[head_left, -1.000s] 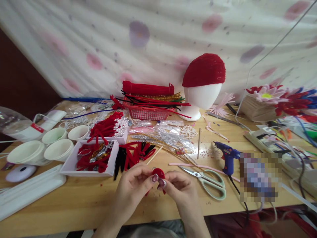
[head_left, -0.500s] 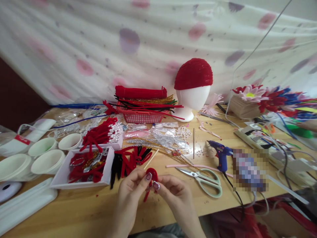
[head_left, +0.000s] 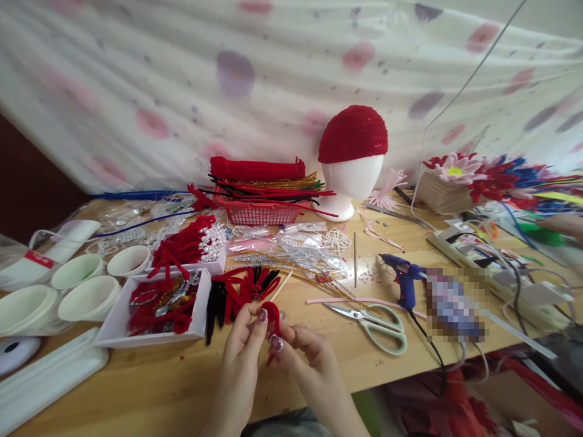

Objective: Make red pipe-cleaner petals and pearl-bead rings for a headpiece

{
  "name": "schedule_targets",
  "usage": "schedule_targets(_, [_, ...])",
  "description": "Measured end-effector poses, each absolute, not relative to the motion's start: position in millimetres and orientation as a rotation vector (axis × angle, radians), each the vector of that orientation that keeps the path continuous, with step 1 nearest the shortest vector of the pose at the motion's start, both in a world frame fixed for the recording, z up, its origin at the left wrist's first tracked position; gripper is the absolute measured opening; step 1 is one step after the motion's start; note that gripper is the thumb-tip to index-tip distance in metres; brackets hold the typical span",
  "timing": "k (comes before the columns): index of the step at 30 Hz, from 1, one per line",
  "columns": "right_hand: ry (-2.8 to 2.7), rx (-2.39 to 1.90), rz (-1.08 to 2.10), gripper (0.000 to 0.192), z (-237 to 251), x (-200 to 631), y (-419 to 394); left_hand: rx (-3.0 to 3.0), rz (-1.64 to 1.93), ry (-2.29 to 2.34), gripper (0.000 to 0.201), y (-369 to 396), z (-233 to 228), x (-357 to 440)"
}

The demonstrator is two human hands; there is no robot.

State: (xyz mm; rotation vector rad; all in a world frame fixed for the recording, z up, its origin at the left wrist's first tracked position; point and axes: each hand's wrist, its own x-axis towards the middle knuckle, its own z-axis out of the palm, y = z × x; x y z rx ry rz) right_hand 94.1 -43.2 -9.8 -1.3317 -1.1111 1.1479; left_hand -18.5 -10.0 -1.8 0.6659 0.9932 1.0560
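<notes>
A short red pipe cleaner [head_left: 274,314], bent into a loop, is pinched between both hands above the near part of the table. My left hand [head_left: 243,340] grips the loop's left side between thumb and fingers. Lower on the right, my right hand [head_left: 307,358] pinches it, with an end poking out below the fingers. Just beyond the hands lie red and black pipe cleaner pieces [head_left: 241,294] and a thin wooden stick [head_left: 279,286]. Scissors with pale green handles [head_left: 371,323] rest to the right of my right hand.
A white box of red pieces [head_left: 107,325] and several paper cups [head_left: 91,297] stand left. A red basket [head_left: 259,212] and a foam head in a red cap [head_left: 348,173] are behind. Right are a blue glue gun [head_left: 405,279], a power strip [head_left: 473,261] and another person's hand [head_left: 567,224].
My hands have shifted slightly left with the red pipe cleaner. The loop looks more open and upright, and my right hand has slid lower along it.
</notes>
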Motion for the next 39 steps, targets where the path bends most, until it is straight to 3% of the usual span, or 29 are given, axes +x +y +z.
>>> schedule_targets(16, [-1.168,-1.309,1.247,0.038,-8,80,-40,0.833,1.017,1.020,0.042,-4,-2,-29])
schedule_targets(21, [-1.360,-1.388,1.281,0.025,-1,98,-41,0.977,1.075,1.061,0.037,3,-2,-33])
schedule_targets(26, [-1.696,-1.536,0.783,0.016,11,139,-23,1.115,1.106,1.111,0.033,10,-3,-44])
schedule_targets(30, [-2.276,-1.583,0.259,0.026,10,145,13,1.078,1.151,1.130,0.032,11,-5,-61])
schedule_targets(39, [-2.795,-1.507,0.064,0.014,-11,132,57,1.085,1.088,1.157,0.031,6,-17,-77])
